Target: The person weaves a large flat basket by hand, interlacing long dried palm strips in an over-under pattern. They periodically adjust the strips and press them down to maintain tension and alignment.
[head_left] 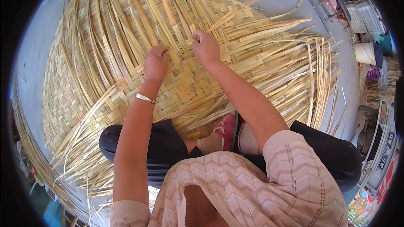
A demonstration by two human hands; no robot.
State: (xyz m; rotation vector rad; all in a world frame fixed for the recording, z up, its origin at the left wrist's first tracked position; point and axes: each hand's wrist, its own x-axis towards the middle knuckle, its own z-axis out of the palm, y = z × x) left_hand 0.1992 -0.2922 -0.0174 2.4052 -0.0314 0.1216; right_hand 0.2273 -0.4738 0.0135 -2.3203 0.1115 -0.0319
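Observation:
A large mat [181, 86] of flat, yellow-tan plant strips lies in front of me, woven tightly in a diagonal pattern. Long loose strips [122, 29] fan out from the weave toward the far edge, and more strips [273, 59] spread to the right. My left hand [157, 62], with a silver bangle at the wrist, is closed low over the weave, its fingertips together among the strips; what they grip is hidden. Just to its right, my right hand [206, 49] pinches a strip between thumb and fingers. A narrow gap separates the hands.
I sit with folded legs, a red shoe [227, 131] resting at the mat's near edge. Grey floor [31, 54] surrounds the mat. At the right stand a white bucket [364, 54] and a vehicle front [381, 138]. Long strips [31, 130] lie along the left.

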